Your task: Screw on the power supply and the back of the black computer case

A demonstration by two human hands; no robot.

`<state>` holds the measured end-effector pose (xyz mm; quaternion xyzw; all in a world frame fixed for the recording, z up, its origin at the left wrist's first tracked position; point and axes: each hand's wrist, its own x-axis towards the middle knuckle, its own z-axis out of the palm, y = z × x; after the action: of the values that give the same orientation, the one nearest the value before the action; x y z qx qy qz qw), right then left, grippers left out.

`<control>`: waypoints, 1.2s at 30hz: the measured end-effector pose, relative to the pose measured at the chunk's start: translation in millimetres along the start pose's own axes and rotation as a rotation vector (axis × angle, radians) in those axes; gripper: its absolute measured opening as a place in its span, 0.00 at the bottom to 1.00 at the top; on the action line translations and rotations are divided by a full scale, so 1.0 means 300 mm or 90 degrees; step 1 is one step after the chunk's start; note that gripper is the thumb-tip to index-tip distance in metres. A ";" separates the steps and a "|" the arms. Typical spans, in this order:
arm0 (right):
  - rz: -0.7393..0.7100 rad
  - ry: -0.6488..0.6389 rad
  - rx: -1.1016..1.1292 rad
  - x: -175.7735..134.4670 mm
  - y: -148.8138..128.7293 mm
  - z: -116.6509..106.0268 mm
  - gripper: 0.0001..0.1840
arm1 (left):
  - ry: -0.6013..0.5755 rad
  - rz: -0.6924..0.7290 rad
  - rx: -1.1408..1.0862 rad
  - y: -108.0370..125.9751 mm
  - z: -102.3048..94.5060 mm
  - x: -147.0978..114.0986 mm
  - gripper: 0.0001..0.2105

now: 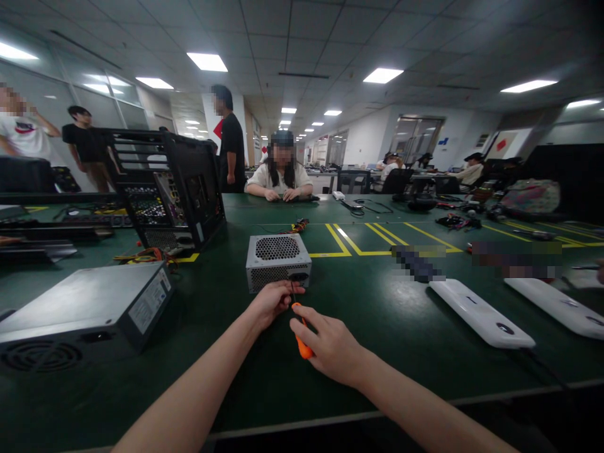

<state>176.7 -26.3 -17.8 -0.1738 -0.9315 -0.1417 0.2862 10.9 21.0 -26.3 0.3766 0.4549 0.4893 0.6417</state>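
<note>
The fingers of the right hand (333, 346) grasp a thin-shafted screwdriver with an orange plastic handle (303, 345), its tip end at the near face of a boxy grey metal power supply (278, 250) on the green surface (363, 302). The left hand's (268, 303) fingers curl beside the tip; whether they grip anything, I cannot tell.

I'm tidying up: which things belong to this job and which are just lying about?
In the job:
- orange-handled screwdriver in the right hand
- small grey perforated metal box by the left hand

Apparently lying about:
- larger grey metal box
- black open-framed computer case
- two white rounded oblong devices
</note>
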 end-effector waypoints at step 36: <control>-0.042 0.002 -0.067 -0.001 0.010 0.019 0.12 | 0.281 0.641 1.057 0.035 0.000 -0.001 0.21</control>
<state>175.4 -21.7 -22.2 -0.1576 -0.9276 -0.2002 0.2733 7.9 23.3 -16.4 0.7559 0.5493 0.2902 -0.2066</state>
